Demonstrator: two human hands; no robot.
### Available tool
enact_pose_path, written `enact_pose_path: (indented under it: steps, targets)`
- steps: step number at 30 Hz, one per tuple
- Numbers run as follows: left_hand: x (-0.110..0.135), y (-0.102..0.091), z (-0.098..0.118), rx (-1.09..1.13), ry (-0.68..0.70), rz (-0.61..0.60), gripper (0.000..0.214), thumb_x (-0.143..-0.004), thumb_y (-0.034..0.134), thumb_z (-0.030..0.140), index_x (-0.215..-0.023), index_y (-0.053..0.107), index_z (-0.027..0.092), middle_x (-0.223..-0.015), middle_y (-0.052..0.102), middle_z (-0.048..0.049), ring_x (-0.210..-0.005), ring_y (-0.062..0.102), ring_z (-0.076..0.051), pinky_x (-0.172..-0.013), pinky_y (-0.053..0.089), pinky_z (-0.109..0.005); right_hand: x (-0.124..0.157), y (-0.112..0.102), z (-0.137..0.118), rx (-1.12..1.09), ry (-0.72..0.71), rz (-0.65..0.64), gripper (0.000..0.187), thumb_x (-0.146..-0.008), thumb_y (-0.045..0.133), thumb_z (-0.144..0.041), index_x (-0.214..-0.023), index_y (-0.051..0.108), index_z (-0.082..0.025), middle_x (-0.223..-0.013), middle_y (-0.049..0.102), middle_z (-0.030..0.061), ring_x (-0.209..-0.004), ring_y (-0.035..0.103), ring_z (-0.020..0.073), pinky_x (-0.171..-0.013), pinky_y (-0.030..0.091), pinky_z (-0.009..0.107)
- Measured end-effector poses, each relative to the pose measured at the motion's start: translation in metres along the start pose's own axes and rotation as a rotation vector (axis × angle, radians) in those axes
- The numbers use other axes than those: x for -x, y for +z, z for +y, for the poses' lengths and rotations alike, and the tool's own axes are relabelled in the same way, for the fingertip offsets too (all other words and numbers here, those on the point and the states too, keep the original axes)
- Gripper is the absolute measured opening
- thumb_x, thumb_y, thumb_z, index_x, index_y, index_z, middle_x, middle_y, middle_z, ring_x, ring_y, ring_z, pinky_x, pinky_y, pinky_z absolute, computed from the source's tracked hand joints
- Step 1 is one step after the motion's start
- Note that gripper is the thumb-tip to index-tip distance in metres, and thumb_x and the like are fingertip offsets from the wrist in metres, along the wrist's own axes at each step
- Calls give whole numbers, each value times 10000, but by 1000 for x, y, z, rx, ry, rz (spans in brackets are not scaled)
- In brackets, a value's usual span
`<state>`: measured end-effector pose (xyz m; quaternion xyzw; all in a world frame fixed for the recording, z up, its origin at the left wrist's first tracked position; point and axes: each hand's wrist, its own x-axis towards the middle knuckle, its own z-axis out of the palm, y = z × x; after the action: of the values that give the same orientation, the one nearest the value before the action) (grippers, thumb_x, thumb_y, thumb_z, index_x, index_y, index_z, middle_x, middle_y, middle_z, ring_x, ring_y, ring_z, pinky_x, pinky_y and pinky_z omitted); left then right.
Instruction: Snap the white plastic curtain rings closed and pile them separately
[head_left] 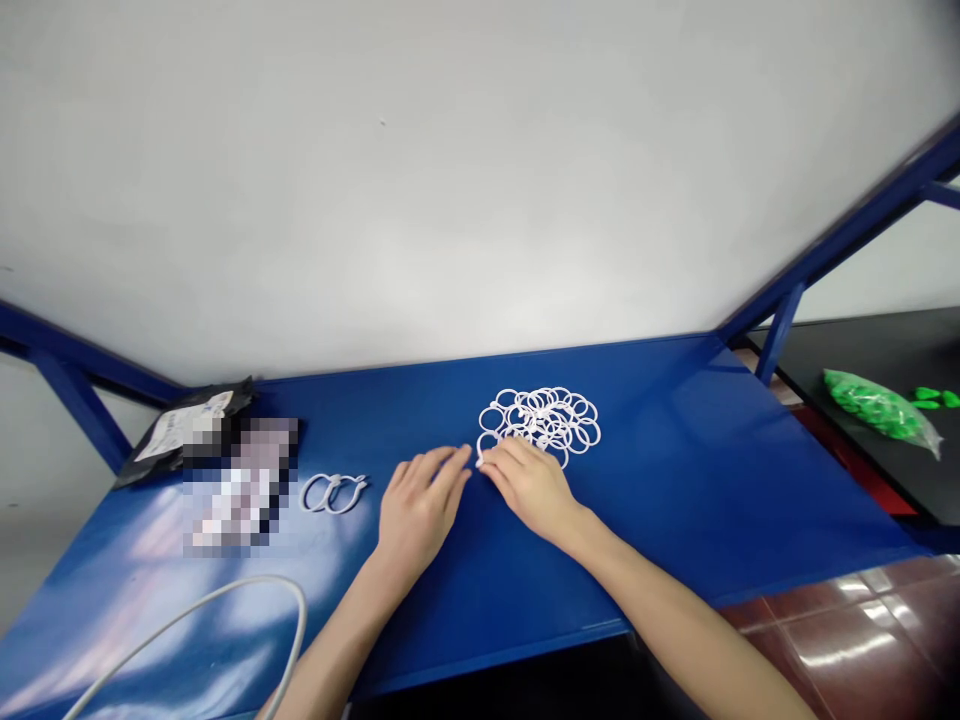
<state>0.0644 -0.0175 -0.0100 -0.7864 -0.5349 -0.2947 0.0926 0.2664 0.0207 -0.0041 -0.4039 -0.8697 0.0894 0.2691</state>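
Note:
A loose pile of white rings (574,405), looking like plastic curtain rings, lies on the blue table (645,500) in front of me. At the pile's near left edge, the fingers of my right hand (531,485) pinch a white ring (481,440), part of it hidden under them. My left hand (421,510) is just to the left, its fingers stretched forward and a little apart, the tips close to that ring. Nothing shows in the left hand. Further left lie two white rings (330,494), side by side and overlapping, with small end tabs.
A black plastic mailing bag (244,400) with a white label lies at the back left, beside a blurred-out item (251,490). A pale cable (217,592) loops across the front left. At right, a bag of green pieces (877,403) rests on a black surface. Blue frame bars (780,335) flank the table.

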Motion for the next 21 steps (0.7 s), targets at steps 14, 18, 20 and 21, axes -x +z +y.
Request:
enact_pose_path:
  steps: [14, 18, 20, 21]
  targets:
    - [6, -1, -29, -228, -234, -203, 285, -993, 552, 346, -1170, 663, 152, -1099, 702, -148, -963, 643, -320, -806, 527, -440, -3, -4, 21, 102, 180, 129, 243, -1016, 542, -224, -1179, 721, -207, -1184, 602, 153, -1054, 585, 300, -858, 570, 466]
    - [3, 5, -17, 91, -1, -217, 212, -996, 558, 259, -1181, 647, 208, -1157, 688, -93, -1042, 640, -257, -912, 544, -400, -3, -2, 17, 60, 145, 149, 218, -1017, 552, -249, -1141, 727, -210, -1158, 610, 138, -1021, 580, 281, -868, 563, 455]
    - [3, 5, -14, 152, 53, -220, 228, -991, 556, 223, -1205, 634, 218, -1196, 676, -88, -1077, 632, -249, -923, 542, -393, -3, -2, 15, 44, 125, 160, 200, -1015, 562, -245, -1122, 726, -205, -1135, 624, 130, -1017, 576, 274, -877, 558, 442]
    - [3, 5, -14, 144, 52, -213, 232, -985, 564, 220, -1207, 633, 216, -1197, 674, -93, -1076, 629, -256, -912, 539, -399, -3, -2, 14, 34, 116, 163, 194, -1014, 565, -242, -1116, 725, -199, -1124, 630, 127, -1017, 575, 271, -878, 558, 435]
